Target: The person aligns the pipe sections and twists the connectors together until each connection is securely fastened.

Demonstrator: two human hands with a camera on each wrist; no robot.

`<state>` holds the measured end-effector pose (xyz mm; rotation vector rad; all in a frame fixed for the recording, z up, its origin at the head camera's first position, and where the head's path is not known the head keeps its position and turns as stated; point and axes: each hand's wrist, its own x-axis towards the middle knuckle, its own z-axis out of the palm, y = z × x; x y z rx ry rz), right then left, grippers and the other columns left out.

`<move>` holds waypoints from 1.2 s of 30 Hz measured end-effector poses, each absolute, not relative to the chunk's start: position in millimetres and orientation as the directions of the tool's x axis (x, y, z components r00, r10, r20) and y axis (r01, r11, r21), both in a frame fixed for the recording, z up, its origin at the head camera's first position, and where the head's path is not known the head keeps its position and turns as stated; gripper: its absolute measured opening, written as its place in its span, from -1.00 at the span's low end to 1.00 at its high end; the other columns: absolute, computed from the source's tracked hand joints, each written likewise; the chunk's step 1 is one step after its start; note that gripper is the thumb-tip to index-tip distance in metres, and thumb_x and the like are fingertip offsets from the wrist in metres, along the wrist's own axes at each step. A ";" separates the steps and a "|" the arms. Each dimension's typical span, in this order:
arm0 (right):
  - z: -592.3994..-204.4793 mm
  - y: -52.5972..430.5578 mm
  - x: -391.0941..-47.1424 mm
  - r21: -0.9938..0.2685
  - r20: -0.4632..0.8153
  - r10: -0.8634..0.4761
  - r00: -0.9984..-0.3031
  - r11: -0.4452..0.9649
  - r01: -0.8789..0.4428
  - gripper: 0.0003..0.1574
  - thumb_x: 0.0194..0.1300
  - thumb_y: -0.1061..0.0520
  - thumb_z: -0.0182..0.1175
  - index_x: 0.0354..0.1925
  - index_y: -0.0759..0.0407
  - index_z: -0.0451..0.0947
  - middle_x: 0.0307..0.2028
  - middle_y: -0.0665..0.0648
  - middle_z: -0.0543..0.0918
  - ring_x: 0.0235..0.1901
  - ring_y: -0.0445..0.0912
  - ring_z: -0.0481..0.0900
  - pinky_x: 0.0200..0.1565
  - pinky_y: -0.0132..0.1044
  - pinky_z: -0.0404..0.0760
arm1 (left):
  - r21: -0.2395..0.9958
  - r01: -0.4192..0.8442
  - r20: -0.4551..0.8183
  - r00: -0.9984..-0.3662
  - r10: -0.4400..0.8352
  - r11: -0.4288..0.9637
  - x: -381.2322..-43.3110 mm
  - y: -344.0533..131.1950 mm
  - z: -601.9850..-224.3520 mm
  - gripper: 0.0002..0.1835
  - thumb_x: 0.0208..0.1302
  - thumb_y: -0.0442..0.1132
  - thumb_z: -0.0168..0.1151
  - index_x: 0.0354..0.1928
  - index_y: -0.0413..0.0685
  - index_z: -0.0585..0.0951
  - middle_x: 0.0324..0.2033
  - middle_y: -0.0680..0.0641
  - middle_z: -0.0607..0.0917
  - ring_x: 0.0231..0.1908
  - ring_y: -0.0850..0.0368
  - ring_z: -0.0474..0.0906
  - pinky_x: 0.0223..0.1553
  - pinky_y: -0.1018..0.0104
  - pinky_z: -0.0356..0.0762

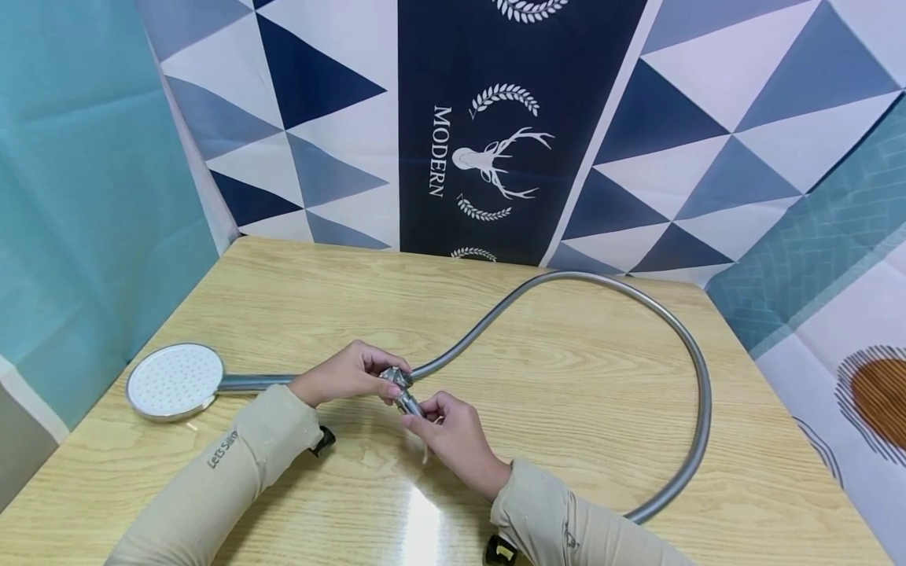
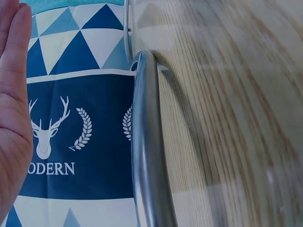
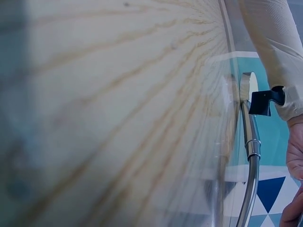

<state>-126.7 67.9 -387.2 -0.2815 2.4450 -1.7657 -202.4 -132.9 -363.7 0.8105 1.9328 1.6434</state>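
Note:
My left hand (image 1: 354,373) pinches the upper, knobbed end of a small chrome fitting (image 1: 395,379) near the middle of the table. Lower down, my right hand (image 1: 456,436) grips the fitting's short cylindrical end between thumb and fingers. Whether the two ends are one piece is not clear. A shower head (image 1: 175,381) with a white face lies to the left of my left hand, its silver handle (image 1: 255,383) partly behind that wrist. The silver shower hose (image 1: 697,377) emerges behind the fitting and loops far to the right. In the left wrist view, fingers cover the left edge.
The wood-grain table (image 1: 340,291) carries the hose's wide loop, which runs under or behind my right sleeve (image 1: 566,511). Patterned cloth (image 1: 481,157) hangs along the back edge, with teal cloth (image 1: 85,181) on the left. Black wrist mounts (image 1: 500,550) hang below both cuffs.

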 end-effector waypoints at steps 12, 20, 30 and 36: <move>-383.1 70.0 -126.7 -0.960 0.027 -0.267 -0.963 0.262 -0.099 -0.75 0.33 0.20 0.19 -0.28 0.45 0.58 -0.59 0.22 0.54 -0.72 -0.26 0.34 -0.70 -0.47 0.25 | 0.983 0.163 0.062 -0.710 0.702 0.079 -205.3 -129.7 -365.6 -0.65 0.23 -0.44 0.26 -0.02 -0.62 0.51 -0.39 0.02 0.70 -0.42 0.24 0.64 -0.28 0.20 0.64; -383.9 71.1 -127.8 -0.957 0.025 -0.279 -0.960 0.270 -0.104 -0.71 0.40 0.21 0.08 -0.25 0.47 0.57 -0.57 0.16 0.56 -0.69 -0.26 0.33 -0.67 -0.46 0.23 | 0.986 0.159 0.084 -0.719 0.690 0.046 -206.5 -128.8 -368.6 -0.63 0.21 -0.47 0.25 -0.04 -0.68 0.47 -0.43 0.06 0.69 -0.45 0.27 0.61 -0.30 0.32 0.61; -384.9 69.9 -128.5 -0.980 0.013 -0.220 -0.975 0.190 -0.056 -0.46 0.31 0.16 0.23 0.14 0.42 0.34 -0.40 0.16 0.57 -0.69 -0.11 0.45 -0.67 -0.35 0.45 | 0.988 0.153 0.108 -0.721 0.684 0.005 -206.0 -129.0 -375.1 -0.56 0.21 -0.41 0.29 -0.03 -0.71 0.43 -0.43 0.10 0.69 -0.44 0.26 0.62 -0.29 0.31 0.62; -382.6 67.7 -125.8 -0.959 0.059 -0.190 -0.980 0.263 -0.109 -0.48 0.07 0.26 0.42 -0.07 0.37 0.39 -0.33 0.14 0.55 -0.71 -0.26 0.41 -0.69 -0.40 0.44 | 0.990 0.143 0.107 -0.730 0.675 -0.002 -202.5 -128.8 -371.7 -0.59 0.21 -0.47 0.25 -0.02 -0.73 0.42 -0.41 0.07 0.69 -0.44 0.24 0.64 -0.27 0.29 0.63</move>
